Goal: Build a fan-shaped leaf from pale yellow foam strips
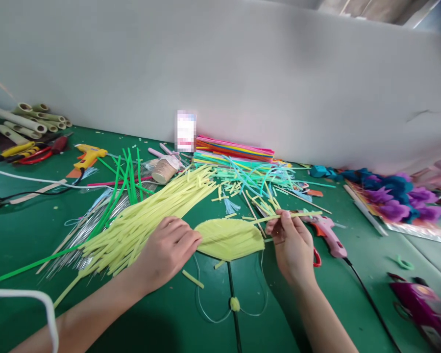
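At the left of the green counter (371,267), a yellow glue gun (90,156) lies beyond bundled green stems (131,184). Next, a heap of pale yellow strips (158,211) spreads behind the left hand (171,252), its fingers closed on the left end of a yellow leaf shape (231,239), which sits between both hands. The right hand (292,245) pinches a single yellow strip (308,214) between thumb and fingers; a pink glue gun (330,236) lies just beside it, with purple flowers (394,210) farther right.

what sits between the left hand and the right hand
In the head view, a leaf-shaped yellow piece lies between them. The left hand grips its left end; the right hand holds a thin yellow strip.
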Demonstrator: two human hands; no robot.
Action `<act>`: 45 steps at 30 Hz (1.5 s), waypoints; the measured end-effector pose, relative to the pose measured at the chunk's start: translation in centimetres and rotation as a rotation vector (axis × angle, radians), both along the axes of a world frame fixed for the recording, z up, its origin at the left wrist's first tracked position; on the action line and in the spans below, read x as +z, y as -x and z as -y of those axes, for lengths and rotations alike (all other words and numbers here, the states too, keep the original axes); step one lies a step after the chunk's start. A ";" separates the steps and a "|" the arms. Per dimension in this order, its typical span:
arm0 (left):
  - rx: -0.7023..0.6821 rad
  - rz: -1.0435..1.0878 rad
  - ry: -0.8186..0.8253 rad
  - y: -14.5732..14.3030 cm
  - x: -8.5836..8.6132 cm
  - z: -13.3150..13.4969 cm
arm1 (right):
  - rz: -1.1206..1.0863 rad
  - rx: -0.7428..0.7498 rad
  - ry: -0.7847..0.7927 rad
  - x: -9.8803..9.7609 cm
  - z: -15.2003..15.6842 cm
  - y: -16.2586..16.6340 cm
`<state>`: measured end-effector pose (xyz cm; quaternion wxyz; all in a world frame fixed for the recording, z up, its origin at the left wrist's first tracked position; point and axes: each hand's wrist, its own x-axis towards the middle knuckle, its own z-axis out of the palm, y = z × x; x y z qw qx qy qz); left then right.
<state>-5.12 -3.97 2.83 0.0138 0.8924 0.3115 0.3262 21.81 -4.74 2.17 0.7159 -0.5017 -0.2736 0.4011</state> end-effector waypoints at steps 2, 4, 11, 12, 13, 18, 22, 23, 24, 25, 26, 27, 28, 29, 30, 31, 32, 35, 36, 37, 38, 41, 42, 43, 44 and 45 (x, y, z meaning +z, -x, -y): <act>-0.001 0.003 0.000 0.0 -0.1 0.0 | -0.002 -0.012 -0.009 -0.1 -0.1 0.0; 0.000 0.009 0.001 0.0 -0.1 0.0 | 0.001 -0.040 -0.024 0.0 -0.1 -0.1; 0.010 0.037 0.138 -0.4 -0.4 0.5 | -0.069 -0.255 -0.076 0.9 -0.3 -2.2; 0.007 0.045 0.202 -0.6 -0.6 0.8 | -0.080 -0.271 -0.080 0.9 -0.3 -2.5; -0.002 0.048 0.277 -1.0 -0.7 1.1 | -0.084 -0.279 -0.081 1.0 -0.4 -2.8; 0.015 0.010 0.397 -2.8 -2.0 2.6 | -0.064 -0.238 -0.048 0.9 -0.4 -2.6; 0.032 0.009 0.409 -3.6 -2.7 2.8 | -0.090 -0.149 -0.008 0.8 -0.3 -1.7; 0.028 0.012 0.411 -3.7 -2.7 2.7 | -0.108 -0.131 -0.005 0.7 -0.3 -1.5; 0.020 0.017 0.410 -3.7 -2.6 2.6 | -0.122 -0.113 -0.001 0.6 -0.2 -1.4; 0.013 0.024 0.411 -3.6 -2.5 2.5 | -0.129 -0.096 0.004 0.4 -0.2 -1.3; 0.003 0.034 0.417 -3.6 -2.3 2.4 | -0.130 -0.079 0.010 0.3 -0.2 -1.3; -0.007 0.051 0.426 -3.4 -2.0 2.3 | -0.124 -0.068 0.015 0.2 -0.2 -1.3; -0.017 0.073 0.440 -3.2 -1.7 2.1 | -0.118 -0.060 0.021 0.1 -0.2 -1.3; -0.033 0.100 0.460 -2.9 -1.4 2.0 | -0.114 -0.056 0.024 0.1 -0.2 -1.3; -0.043 0.145 0.472 -2.6 -1.1 1.8 | -0.113 -0.054 0.026 0.0 -0.2 -1.3; -0.047 0.194 0.482 -2.3 -0.7 1.7 | -0.115 -0.054 0.026 0.0 -0.2 -1.4; -0.031 0.246 0.495 -1.9 -0.4 1.5 | -0.120 -0.053 0.026 0.0 -0.2 -1.4; 0.088 0.407 0.477 -0.9 0.4 0.7 | -0.132 -0.055 0.029 -0.1 -0.1 -1.4; 0.141 0.435 0.436 -0.6 0.5 0.4 | -0.128 -0.055 0.028 -0.1 -0.1 -1.3; 0.170 0.431 0.390 -0.3 0.6 0.1 | -0.122 -0.055 0.023 0.0 -0.1 -1.4; 0.194 0.414 0.347 -0.1 0.5 -0.3 | -0.114 -0.058 0.015 0.2 -0.1 -1.4; 0.236 0.321 0.244 0.4 -0.1 -1.1 | -0.077 -0.092 -0.023 1.1 0.0 -2.1; 0.245 0.285 0.230 0.5 -0.4 -1.3 | -0.049 -0.127 -0.048 1.6 0.0 -2.5; 0.246 0.246 0.234 0.5 -0.7 -1.4 | -0.007 -0.188 -0.089 2.0 0.1 -2.9; 0.241 0.210 0.240 0.5 -1.0 -1.5 | 0.054 -0.274 -0.139 2.4 0.2 -3.4; 0.230 0.175 0.250 0.5 -1.2 -1.5 | 0.127 -0.366 -0.181 2.8 0.3 -3.9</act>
